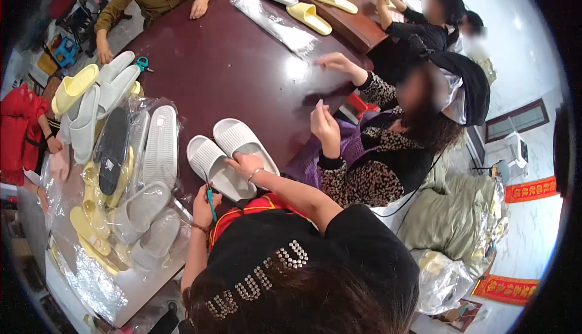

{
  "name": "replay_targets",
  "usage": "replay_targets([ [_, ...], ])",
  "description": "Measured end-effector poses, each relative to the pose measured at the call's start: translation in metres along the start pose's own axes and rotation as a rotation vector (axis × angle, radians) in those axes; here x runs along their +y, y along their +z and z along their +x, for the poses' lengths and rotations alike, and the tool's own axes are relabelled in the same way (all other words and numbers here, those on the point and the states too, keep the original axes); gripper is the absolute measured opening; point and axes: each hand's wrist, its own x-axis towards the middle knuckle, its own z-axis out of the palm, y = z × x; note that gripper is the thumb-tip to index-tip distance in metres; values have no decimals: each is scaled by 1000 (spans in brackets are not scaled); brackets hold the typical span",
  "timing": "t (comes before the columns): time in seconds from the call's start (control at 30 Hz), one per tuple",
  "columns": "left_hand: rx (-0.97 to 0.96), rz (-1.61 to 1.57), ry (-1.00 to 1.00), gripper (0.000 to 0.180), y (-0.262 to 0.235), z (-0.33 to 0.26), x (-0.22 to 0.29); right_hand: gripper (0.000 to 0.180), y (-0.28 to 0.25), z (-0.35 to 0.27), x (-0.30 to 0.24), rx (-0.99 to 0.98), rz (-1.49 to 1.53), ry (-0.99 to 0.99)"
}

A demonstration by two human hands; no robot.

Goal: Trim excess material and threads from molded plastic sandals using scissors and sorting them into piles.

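In front of me on the table's near edge lies a pair of light grey slippers, the left slipper [209, 163] and the right slipper [235, 136] side by side. My right hand [247, 165] reaches across the right slipper, its fingers closed at the strap edge of the left one. Close to the left slipper's near side, my left hand [202, 208] is closed around small scissors [210, 204] with teal handles. Their dark blades point away from me, beside the slipper; whether they touch it I cannot tell.
Bagged grey slippers [145, 207] and loose yellow ones [91, 246] crowd the left. Another pair of teal scissors [142, 63] lies beyond. A co-worker's hands [327, 129] are raised close on my right. Clear plastic bags [276, 28] lie across the dark red table [200, 79].
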Motion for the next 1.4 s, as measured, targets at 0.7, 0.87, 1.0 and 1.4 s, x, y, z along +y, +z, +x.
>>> replay_targets([
  [0.7,483,653,89,48,-11,62,6,45,-1,8,-7,-25,85,27],
  [0.87,403,677,56,46,-11,65,8,43,-4,5,-4,-26,85,-4],
  [1.0,449,675,74,47,-6,64,10,37,5,2,2,67,86,-54],
  [1.4,425,634,105,49,-5,57,12,46,-5,25,-13,-104,-306,-27],
])
